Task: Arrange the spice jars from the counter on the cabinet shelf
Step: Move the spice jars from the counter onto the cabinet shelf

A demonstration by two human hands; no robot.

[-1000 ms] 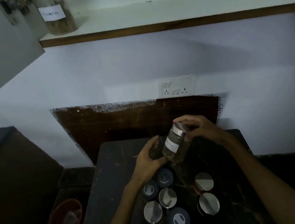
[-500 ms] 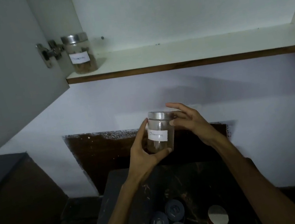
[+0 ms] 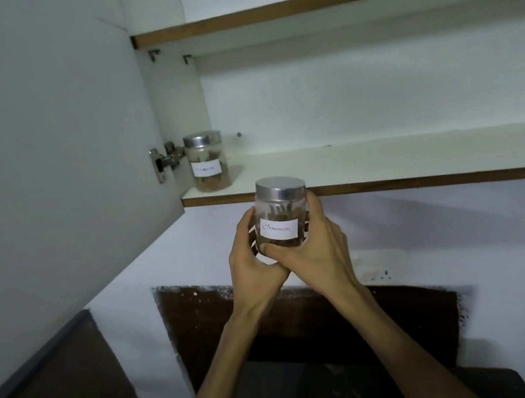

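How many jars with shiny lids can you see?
2. One jar stands at the shelf's left end; the cinnamon jar is held in both hands below it. Others may be out of view.

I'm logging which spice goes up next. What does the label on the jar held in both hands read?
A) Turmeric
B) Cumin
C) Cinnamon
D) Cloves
C: the white label on the held jar, gripped by the left hand and right hand, reads "Cinnamon" in handwriting.

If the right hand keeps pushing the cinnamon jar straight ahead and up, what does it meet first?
Probably the lower shelf's brown front edge: the jar's lid sits level with it. Depth is unclear; lifted slightly, the right hand looks free onto the shelf.
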